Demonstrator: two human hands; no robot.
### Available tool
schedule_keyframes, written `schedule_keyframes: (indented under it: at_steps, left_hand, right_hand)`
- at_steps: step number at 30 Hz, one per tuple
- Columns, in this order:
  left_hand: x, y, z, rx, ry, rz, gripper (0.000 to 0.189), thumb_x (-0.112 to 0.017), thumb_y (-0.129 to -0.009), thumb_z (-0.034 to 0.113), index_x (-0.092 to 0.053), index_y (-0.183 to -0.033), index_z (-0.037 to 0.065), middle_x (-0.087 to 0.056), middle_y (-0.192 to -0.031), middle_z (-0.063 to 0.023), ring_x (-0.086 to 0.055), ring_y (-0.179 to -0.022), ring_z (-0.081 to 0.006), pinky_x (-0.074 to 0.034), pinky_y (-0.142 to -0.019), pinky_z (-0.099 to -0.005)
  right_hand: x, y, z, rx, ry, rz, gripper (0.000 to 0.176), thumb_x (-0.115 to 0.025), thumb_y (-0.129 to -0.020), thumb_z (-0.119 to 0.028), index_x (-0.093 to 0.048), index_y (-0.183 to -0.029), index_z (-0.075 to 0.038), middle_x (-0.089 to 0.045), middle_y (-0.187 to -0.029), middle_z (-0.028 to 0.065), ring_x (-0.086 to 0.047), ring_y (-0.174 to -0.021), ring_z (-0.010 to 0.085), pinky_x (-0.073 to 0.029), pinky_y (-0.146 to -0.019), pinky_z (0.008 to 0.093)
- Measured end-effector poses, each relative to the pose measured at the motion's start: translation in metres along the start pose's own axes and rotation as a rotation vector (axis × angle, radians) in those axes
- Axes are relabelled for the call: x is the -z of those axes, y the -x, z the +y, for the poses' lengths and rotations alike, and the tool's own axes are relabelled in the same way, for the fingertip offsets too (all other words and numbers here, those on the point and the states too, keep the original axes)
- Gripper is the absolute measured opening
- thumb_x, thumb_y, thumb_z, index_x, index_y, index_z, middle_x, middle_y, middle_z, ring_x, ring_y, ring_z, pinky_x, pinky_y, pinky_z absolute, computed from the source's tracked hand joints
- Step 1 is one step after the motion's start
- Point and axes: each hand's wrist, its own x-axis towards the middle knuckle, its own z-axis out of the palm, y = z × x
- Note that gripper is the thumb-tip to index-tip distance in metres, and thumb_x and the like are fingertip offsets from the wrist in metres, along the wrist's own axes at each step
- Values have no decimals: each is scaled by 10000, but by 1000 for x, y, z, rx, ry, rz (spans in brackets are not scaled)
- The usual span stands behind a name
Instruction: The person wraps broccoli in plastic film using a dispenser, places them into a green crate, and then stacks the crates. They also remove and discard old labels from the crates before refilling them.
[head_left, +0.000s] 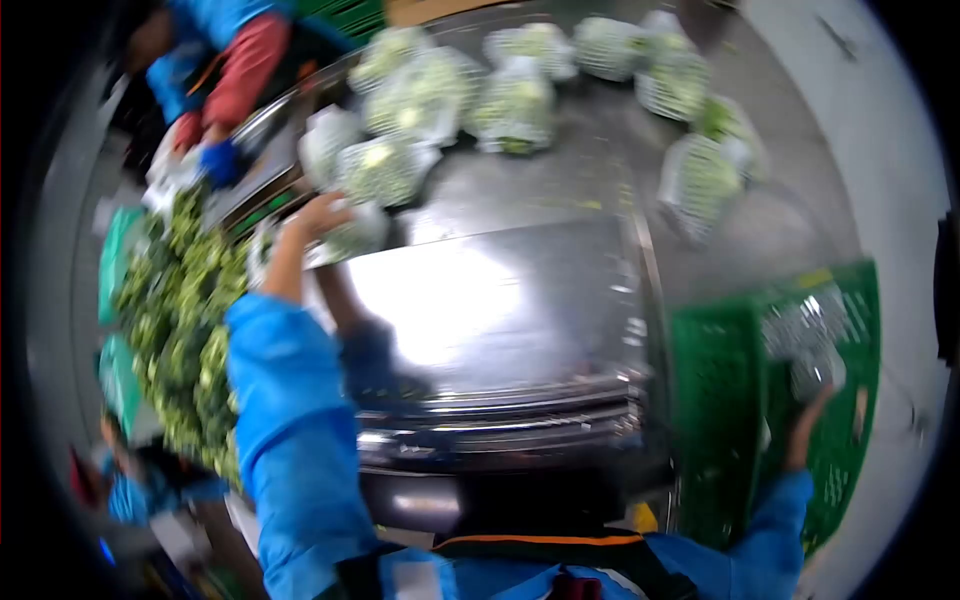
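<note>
Your left hand (pixel 318 215) closes on a netted pack (pixel 358 235); your right hand (pixel 812 402), grip unclear, is inside the green crate (pixel 715 400); many packs (pixel 515 105) lie uncrated on the table (pixel 520 290)

Blue sleeves (pixel 290 400) stop short of bare left hand (pixel 318 215) and right hand (pixel 818 398) (orange stripe (pixel 540 541) across dark front).

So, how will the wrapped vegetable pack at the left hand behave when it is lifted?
The pack looks leafy and film-wrapped, so probably light and soft, yielding under the left hand. The film may be slippery on the shiny steel table. Its rounded shape could roll.
</note>
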Motion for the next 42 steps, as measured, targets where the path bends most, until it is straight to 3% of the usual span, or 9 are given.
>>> schedule_keyframes:
  at_steps: [3, 9, 14, 21, 25, 31, 36, 38, 42]
  left_hand:
    - [-4, -9, -6, -12, -36, 23, 429, -727, -559, 335, -649, -929, 131, -619, -981, -144, -582, -921, -278, -459, -819, -364]
    - [82, 49, 40, -56, -104, 335, 401, -709, -562, 295, -650, -923, 132, -630, -901, -123, -598, -860, -266, -469, -787, -339]
    - [184, 162, 137, -489, -60, 344, 370, -663, -629, 268, -618, -948, 86, -624, -925, -158, -593, -878, -307, -468, -788, -358]
    - [60, 234, 210, -353, -5, 325, 393, -628, -699, 366, -582, -900, 32, -633, -823, -193, -621, -789, -342, -503, -702, -405]
    - [58, 306, 205, -243, 267, 420, 618, -567, -763, 531, -547, -1073, -3, -611, -914, -236, -583, -924, -337, -469, -796, -379]
    - [-8, 388, 103, -78, -549, 503, 451, -620, -740, 446, -640, -587, 22, -605, -758, -136, -518, -802, -251, -310, -766, -380]
    - [-27, 386, 84, -7, 274, 295, 303, -605, -769, 289, -590, -584, 49, -567, -580, -66, -505, -672, -163, -358, -674, -308]
    - [-8, 417, 77, 155, 721, 97, 281, -555, -802, 223, -543, -594, 34, -534, -556, -40, -472, -609, -117, -357, -602, -252]
    - [-4, 477, 73, 45, 1268, -78, 281, -488, -855, 219, -509, -655, 23, -550, -610, -60, -476, -572, -117, -379, -569, -253]
  right_hand:
    - [-10, 7, -30, -129, 311, 431, 696, -450, -844, -546, -396, -1300, -22, -450, -1269, 135, -456, -1123, 266, -383, -915, 374]
    - [59, -25, -76, 142, 695, 182, 526, -544, -851, -362, -468, -1223, 2, -487, -1229, 110, -467, -1092, 223, -377, -904, 343]
    - [-187, 184, -169, 431, 602, -253, 408, -510, -879, -252, -474, -1227, -43, -491, -1226, 84, -453, -1118, 181, -365, -935, 316]
    - [-444, 405, -45, 1052, 775, -1186, 530, -549, -846, -260, -381, -1290, -25, -333, -1348, 217, -319, -1253, 320, -254, -1028, 380]
    - [-419, 399, -43, 1097, 622, -943, 511, -565, -832, -300, -429, -1243, -29, -430, -1242, 240, -398, -1171, 357, -281, -999, 399]
    - [-334, 394, -35, 1103, 1562, -501, 331, -607, -770, -382, -662, -669, -72, -573, -781, 117, -488, -834, 284, -330, -770, 408]
    - [-334, 400, -24, 900, 1164, -672, 193, -642, -747, -239, -619, -668, -65, -530, -680, 67, -494, -708, 214, -356, -708, 346]
    - [-302, 395, -40, 254, 799, -907, 195, -637, -775, -173, -586, -674, -14, -521, -630, 1, -437, -606, 74, -346, -534, 233]
    - [-270, 413, -102, 243, 714, -1021, 133, -624, -732, -82, -584, -635, 0, -525, -629, 24, -454, -588, 87, -331, -529, 225]
